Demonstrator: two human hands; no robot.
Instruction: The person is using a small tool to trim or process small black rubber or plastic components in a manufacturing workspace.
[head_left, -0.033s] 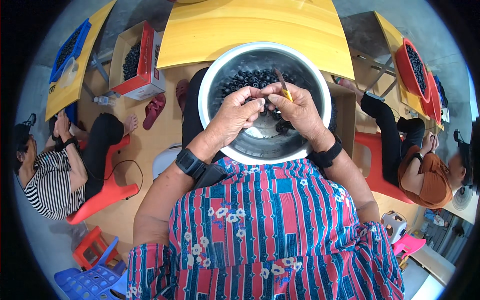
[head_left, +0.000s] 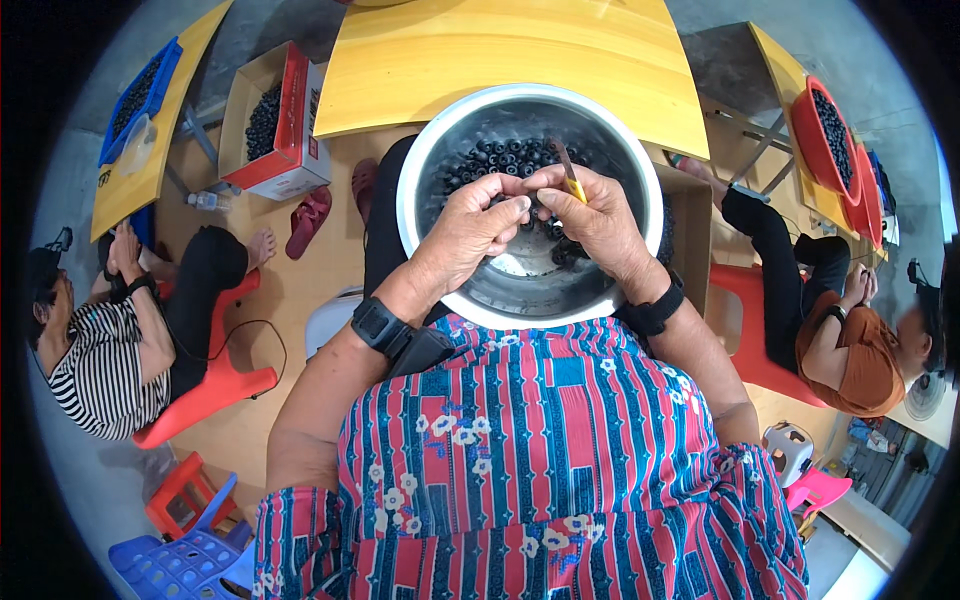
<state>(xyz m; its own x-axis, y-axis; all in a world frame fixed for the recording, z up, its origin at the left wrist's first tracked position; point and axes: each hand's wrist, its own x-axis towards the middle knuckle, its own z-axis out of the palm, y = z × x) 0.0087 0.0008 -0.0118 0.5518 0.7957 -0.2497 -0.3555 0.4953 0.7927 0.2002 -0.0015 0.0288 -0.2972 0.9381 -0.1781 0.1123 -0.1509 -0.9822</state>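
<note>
A large round metal basin (head_left: 420,255) sits against my lap, holding a heap of small black ring-like parts (head_left: 490,155). Over it my two hands meet, fingertips nearly touching. My left hand (head_left: 478,215) is closed in a pinch; whatever lies between its fingertips is too small and hidden to name. In my right hand (head_left: 592,215) is a small knife (head_left: 574,183) with a yellow handle, its narrow dark blade pointing up and away from me. More black parts show below and between my fingers.
Beyond the basin stands a yellow table (head_left: 500,60). A cardboard box (head_left: 290,150) of black parts is on the floor at left, near a reddish slipper (head_left: 308,222). Seated people flank me, at left (head_left: 110,350) and right (head_left: 850,350). A red basin (head_left: 825,140) stands on the right table.
</note>
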